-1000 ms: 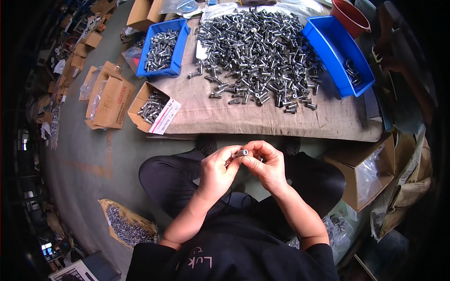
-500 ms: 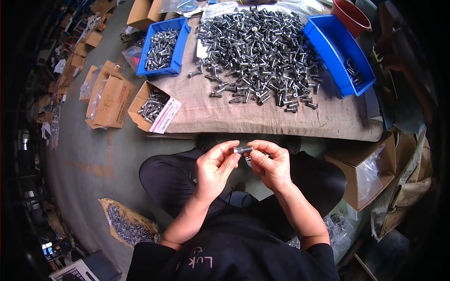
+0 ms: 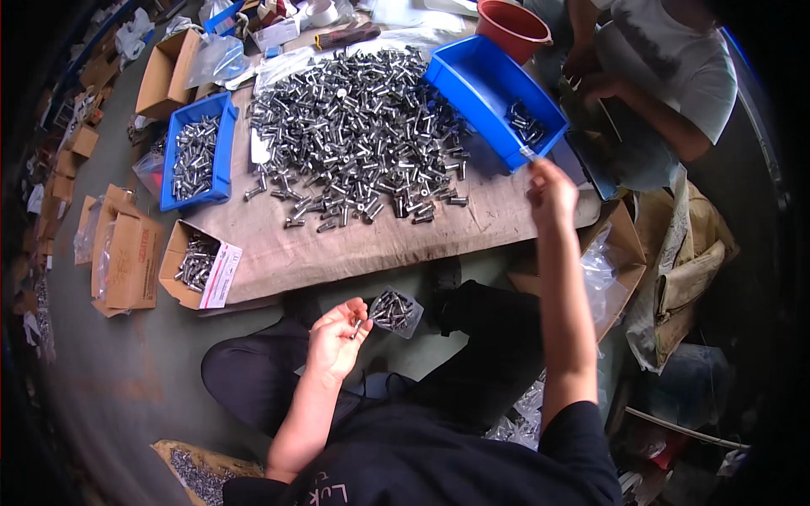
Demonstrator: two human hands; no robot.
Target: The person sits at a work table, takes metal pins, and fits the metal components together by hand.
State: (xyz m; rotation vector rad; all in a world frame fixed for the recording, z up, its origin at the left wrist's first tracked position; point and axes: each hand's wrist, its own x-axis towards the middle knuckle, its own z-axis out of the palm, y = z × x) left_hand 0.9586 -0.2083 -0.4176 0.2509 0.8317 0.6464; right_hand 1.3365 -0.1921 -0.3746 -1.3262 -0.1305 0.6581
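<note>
Brown cloth covers a low worktable (image 3: 283, 253) on a grey-green floor, and a heap of short cylindrical metal fasteners with wider heads (image 3: 359, 139) spreads over it, beyond the left hand and to the left of the right one. Thumb and fingers of the left hand (image 3: 336, 341) pinch a single metal fastener (image 3: 355, 330) upright over the lap, short of the table's near edge. Just to the right of that hand sits a clear plastic container (image 3: 409, 327) with more such fasteners inside.

Stretched far forward, the right hand (image 3: 553, 192) is at the near corner of a blue plastic bin (image 3: 472, 108), its fingertips drawn together on a bright metal piece (image 3: 527, 153); blur hides the piece's shape. Inside that bin, just beyond the fingertips, lies a small cluster of fasteners. Farther past the right hand stands a red bucket (image 3: 510, 35), and to its right a co-worker in a pale shirt (image 3: 666, 80). Beside the right wrist is a cardboard box with clear plastic (image 3: 601, 266).

Ahead and to the left of the left hand, a second blue bin (image 3: 224, 156) holds many fasteners; nearer, a smaller carton with a white flap (image 3: 221, 277) holds others.
</note>
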